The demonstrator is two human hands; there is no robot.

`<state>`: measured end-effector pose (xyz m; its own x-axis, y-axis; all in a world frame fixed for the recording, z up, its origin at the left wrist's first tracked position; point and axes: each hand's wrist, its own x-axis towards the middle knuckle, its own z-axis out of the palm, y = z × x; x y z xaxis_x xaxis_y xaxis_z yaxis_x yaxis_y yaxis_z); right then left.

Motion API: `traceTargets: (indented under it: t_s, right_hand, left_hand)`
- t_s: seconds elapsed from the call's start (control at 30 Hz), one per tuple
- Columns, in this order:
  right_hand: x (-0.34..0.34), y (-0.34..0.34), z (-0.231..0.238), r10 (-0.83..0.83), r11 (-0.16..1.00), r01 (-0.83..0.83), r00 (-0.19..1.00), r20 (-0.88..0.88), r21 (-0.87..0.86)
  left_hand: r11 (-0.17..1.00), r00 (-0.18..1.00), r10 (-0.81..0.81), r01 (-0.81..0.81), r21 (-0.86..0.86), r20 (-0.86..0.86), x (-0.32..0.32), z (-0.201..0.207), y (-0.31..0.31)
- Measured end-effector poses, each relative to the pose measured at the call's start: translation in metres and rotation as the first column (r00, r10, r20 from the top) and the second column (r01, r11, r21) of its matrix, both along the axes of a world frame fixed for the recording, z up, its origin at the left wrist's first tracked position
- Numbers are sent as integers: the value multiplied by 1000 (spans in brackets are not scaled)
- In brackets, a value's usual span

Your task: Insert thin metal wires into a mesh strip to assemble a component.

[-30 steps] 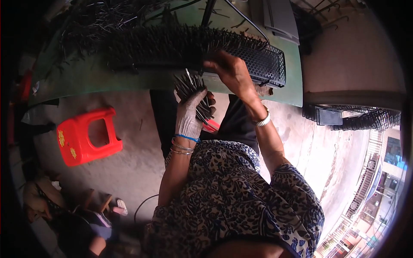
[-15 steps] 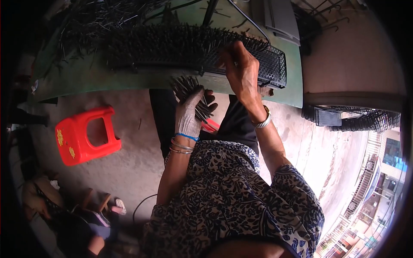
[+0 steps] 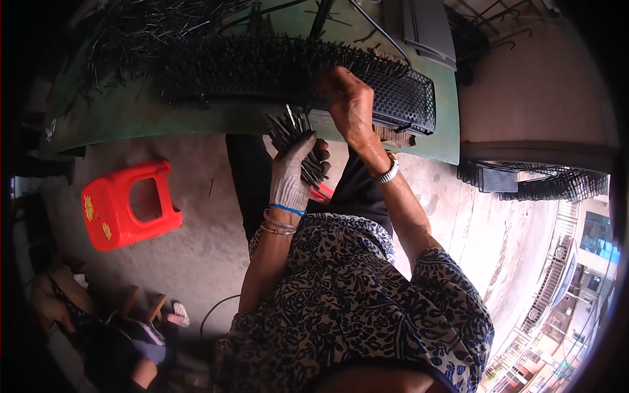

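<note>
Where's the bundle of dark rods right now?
In the head view, slightly left of centre, the bundle of dark rods is in the gloved left hand, by the green table's edge, below and left of the bare right hand.

"What sort of place are we seeing?"

"A small workshop, apparently: thin black rods (image 3: 157,27) are lying heaped on a green-topped worktable (image 3: 242,119), and a grey concrete floor (image 3: 203,229) is stretching (brightly lit at the right) toward pale buildings (image 3: 583,314)."
</note>
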<state>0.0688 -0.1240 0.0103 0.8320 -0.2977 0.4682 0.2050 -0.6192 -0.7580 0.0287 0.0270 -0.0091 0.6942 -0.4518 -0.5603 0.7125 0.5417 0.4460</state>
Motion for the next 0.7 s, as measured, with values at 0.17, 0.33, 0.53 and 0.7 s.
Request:
traceTargets:
  t_s: [0.17,0.33,0.53,0.7]
  right_hand:
    - [-8,3,-3,-125,921,85,989,-80,-381]
    - [-41,-12,24,275,954,-210,895,-352,212]
    - [-53,-23,31,229,944,-139,929,-292,300]
    - [-26,-42,33,-212,977,211,976,-45,-30]
  left_hand:
    - [999,1000,-21,20,34,12,1,3,-2]
    - [995,996,-60,55,87,64,0,12,-2]
    - [996,999,-53,52,79,11,0,10,-13]
    - [998,999,-44,43,48,22,1,10,-22]
